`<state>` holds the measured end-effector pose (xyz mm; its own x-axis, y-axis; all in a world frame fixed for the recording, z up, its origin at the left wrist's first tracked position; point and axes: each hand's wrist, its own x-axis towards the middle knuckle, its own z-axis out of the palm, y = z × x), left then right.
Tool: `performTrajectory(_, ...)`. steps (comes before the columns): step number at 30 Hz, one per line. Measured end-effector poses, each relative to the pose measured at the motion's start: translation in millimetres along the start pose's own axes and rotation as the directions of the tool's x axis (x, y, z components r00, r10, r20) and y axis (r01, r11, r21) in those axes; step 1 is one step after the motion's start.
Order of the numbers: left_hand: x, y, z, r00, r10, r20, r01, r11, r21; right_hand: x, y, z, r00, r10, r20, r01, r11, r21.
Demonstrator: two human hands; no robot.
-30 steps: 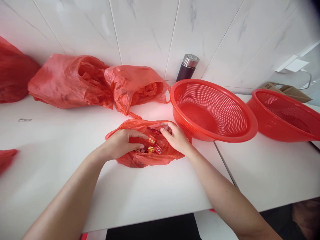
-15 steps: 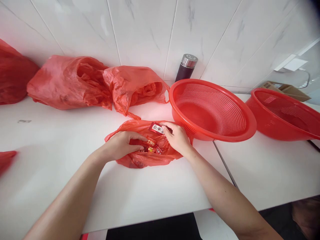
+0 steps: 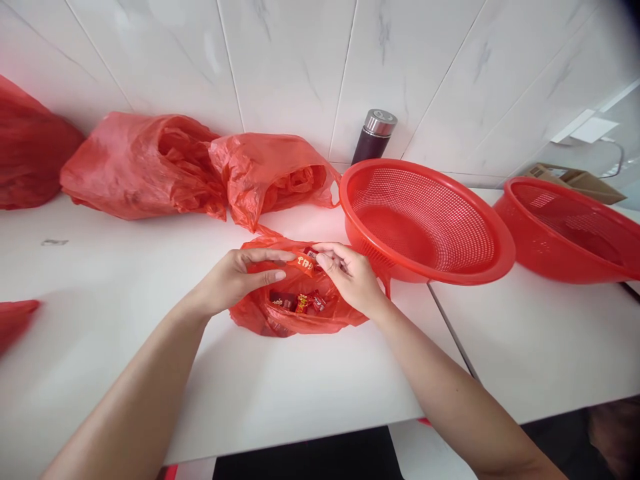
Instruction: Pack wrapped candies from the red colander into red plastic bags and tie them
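Note:
An open red plastic bag [image 3: 260, 325] lies on the table with several small wrapped candies [image 3: 302, 303] inside. Over its mouth, my right hand [image 3: 353, 277] pinches an orange-red wrapped candy [image 3: 305, 264] with pale lettering. A dark red packet [image 3: 311, 253] with a white label shows just behind that candy, partly covered, at the same fingertips. My left hand [image 3: 240, 277] is at the bag's left side, thumb and index finger apart. Its index fingertip reaches the left end of the orange-red candy.
A red perforated basket [image 3: 425, 267] stands right of the bag, a second red basket [image 3: 560, 250] beyond it. Behind are a dark flask [image 3: 373, 137], filled red bags [image 3: 120, 167] and a cardboard box [image 3: 583, 183]. A table seam [image 3: 453, 333] runs below the basket.
My left hand has lifted the orange-red candy from the bag to my right fingertips, and its fingers are now apart. The white-labelled packet has turned and sits behind that candy.

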<state>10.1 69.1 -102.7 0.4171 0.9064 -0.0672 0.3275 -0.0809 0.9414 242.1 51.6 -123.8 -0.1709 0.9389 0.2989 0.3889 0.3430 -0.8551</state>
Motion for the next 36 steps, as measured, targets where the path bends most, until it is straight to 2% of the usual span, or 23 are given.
performTrajectory(2,0,0,0,1.0,0.01,-0.015,-0.01,0.999,-0.04,0,-2,-1,0.997,0.048,0.057,-0.054,0.994,0.09)
performTrajectory(5,1,1,0,0.999,0.015,-0.038,-0.017,0.998,-0.058,1,-2,-1,0.99,0.083,0.112,-0.095,0.99,0.104)
performTrajectory(9,2,0,0,1.0,0.0,-0.028,-0.001,0.998,-0.061,0,-3,1,0.999,-0.017,0.037,0.017,1.0,-0.002)
performTrajectory(12,3,-3,3,0.999,-0.003,-0.051,0.006,0.998,0.065,-1,-3,3,0.998,-0.047,0.033,0.048,0.999,-0.02)
performTrajectory(16,7,-6,13,0.995,0.001,-0.099,0.03,0.949,0.313,-1,2,4,0.999,0.0,0.053,0.003,0.999,-0.04)
performTrajectory(21,10,-8,20,0.982,0.051,-0.18,0.024,0.92,0.39,-2,1,2,0.997,0.073,0.025,-0.066,0.978,-0.199)
performTrajectory(23,10,-10,20,0.977,0.036,-0.21,0.056,0.909,0.413,-5,-3,-1,0.985,0.146,0.093,-0.11,0.943,-0.313)
performTrajectory(25,11,-12,20,0.967,0.031,-0.251,0.085,0.895,0.439,-8,-7,-3,0.951,0.225,0.214,-0.122,0.905,-0.408)
performTrajectory(28,10,-12,18,0.951,0.06,-0.304,0.103,0.865,0.491,-13,-12,-5,0.91,0.239,0.338,-0.044,0.868,-0.494)
performTrajectory(32,5,-5,17,0.971,0.033,-0.235,0.118,0.791,0.601,-12,-13,-5,0.913,0.196,0.357,0.058,0.806,-0.589)
performTrajectory(34,1,0,17,0.987,0.018,-0.162,0.09,0.766,0.636,-10,-14,-7,0.927,0.189,0.323,0.037,0.812,-0.582)
performTrajectory(36,-1,3,18,0.996,0.028,-0.084,0.033,0.762,0.647,-7,-14,-10,0.953,0.188,0.238,-0.045,0.864,-0.502)
